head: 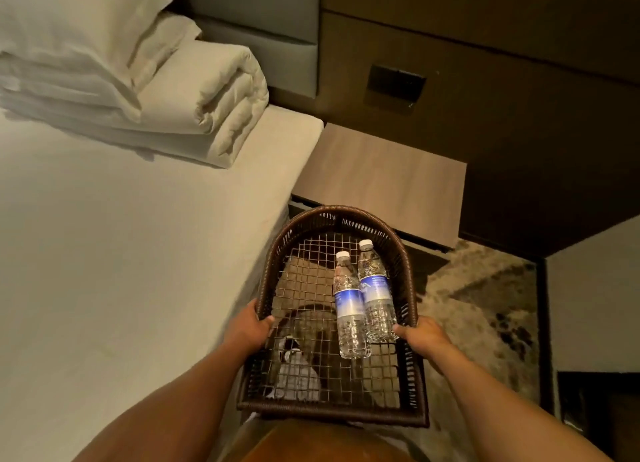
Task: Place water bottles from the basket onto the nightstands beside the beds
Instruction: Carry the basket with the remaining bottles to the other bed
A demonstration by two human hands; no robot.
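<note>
Head cam looks down at a bed (121,236) on the left with a folded white duvet (194,105) and pillow (69,22) stacked near the headboard. Just beside it sits the wooden nightstand (381,177), top bare, with a dark switch panel (396,82) on the wall behind. Patterned carpet (478,309) below. Left hand (251,328) and right hand (424,337) each grip a side rim of the dark wicker basket (332,216), held in front of the nightstand. Two clear water bottles (362,299), blue labels, white caps, lie side by side on its wire mesh bottom, toward the right.
</note>
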